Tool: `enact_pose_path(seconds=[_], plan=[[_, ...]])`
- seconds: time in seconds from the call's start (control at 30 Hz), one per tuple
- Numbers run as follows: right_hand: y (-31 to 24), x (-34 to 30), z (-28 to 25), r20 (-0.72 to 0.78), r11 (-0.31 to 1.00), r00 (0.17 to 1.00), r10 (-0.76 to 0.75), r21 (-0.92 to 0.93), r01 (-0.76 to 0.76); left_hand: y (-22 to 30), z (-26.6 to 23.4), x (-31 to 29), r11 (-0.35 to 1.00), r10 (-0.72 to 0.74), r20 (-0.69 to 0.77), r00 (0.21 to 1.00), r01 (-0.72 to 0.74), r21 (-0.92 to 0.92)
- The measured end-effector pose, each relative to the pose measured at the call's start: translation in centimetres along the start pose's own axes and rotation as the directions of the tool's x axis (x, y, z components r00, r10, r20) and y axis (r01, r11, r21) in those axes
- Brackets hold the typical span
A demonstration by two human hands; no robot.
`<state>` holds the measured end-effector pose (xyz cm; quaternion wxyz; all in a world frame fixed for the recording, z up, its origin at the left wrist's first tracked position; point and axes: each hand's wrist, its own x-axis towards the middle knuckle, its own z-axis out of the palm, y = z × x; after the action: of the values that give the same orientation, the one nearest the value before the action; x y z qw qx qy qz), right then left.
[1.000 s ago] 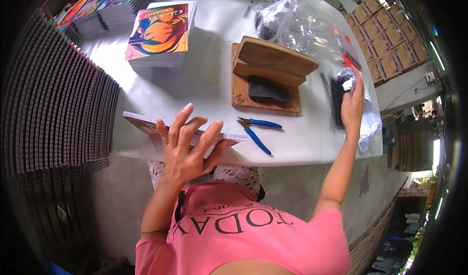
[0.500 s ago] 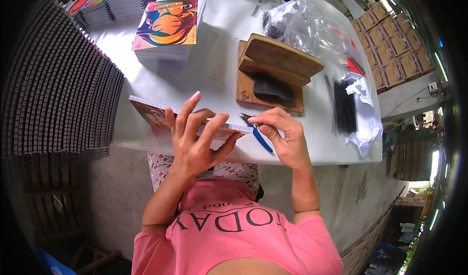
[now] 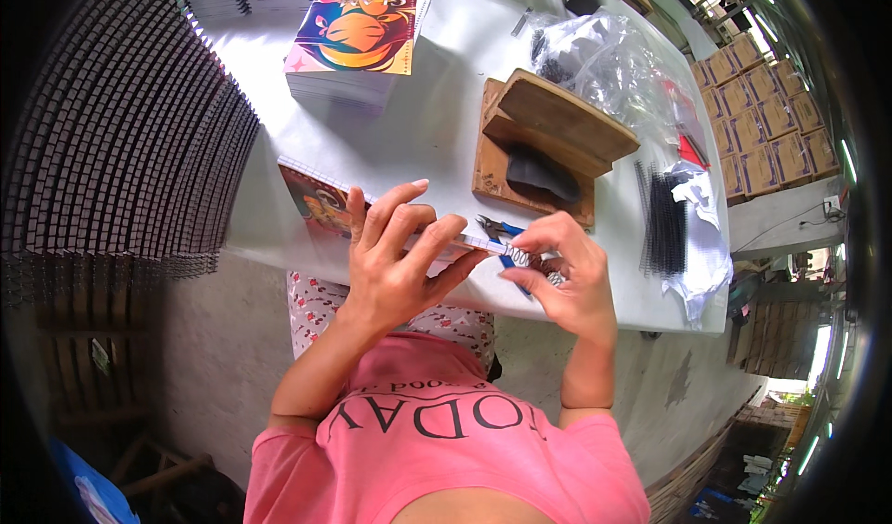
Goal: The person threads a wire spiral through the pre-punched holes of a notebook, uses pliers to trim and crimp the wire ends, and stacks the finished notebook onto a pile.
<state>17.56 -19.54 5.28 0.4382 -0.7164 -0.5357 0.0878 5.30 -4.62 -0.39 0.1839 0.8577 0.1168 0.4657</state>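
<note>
My left hand [image 3: 400, 245] grips a notebook [image 3: 321, 201] with a colourful cover, tilted up on its long edge near the front of the table. The thumb is on the near side and the fingers spread over the top. At the notebook's right end, my right hand [image 3: 571, 268] has its thumb and fingers closed on a spiral coil [image 3: 518, 255], which meets the notebook's corner. Part of the coil is hidden in the palm. Blue-handled nippers [image 3: 497, 226] lie on the table just behind the right hand and are partly covered by it.
Beyond the notebook stands a stack of loose books [image 3: 358, 32]. A wooden stand [image 3: 562, 120] holds a dark lump [image 3: 539, 173]. Black coils [image 3: 662, 222], crumpled white paper [image 3: 697, 236] and a clear plastic bag [image 3: 595, 55] lie right. Piled bound notebooks [image 3: 121, 143] rise at left.
My right hand has moved slightly right and down, and a coil now shows between its fingers and the notebook's end. The whole view has shifted a little. The left hand keeps its grip.
</note>
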Motion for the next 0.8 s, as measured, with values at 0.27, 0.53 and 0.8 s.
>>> enact_pose_path(seconds=[0.27,0.53,0.8], plan=[[2.1,1.3,-1.1,0.311,0.951,0.93,0.196,0.172,-0.257,-0.3,-0.3,-0.1,0.999,0.005,0.044,0.999,-0.004,-0.034],[13.3,0.4,-2.2,-0.105,0.854,0.994,-0.011,-0.518,-0.045,-0.6,-1.0,0.1,0.998,0.016,0.079,0.997,-0.012,-0.062],[7.1,3.1,0.7,0.209,0.783,0.959,-0.19,0.622,0.02,-0.5,-1.7,0.2,0.999,-0.004,0.13,0.991,0.011,-0.051]])
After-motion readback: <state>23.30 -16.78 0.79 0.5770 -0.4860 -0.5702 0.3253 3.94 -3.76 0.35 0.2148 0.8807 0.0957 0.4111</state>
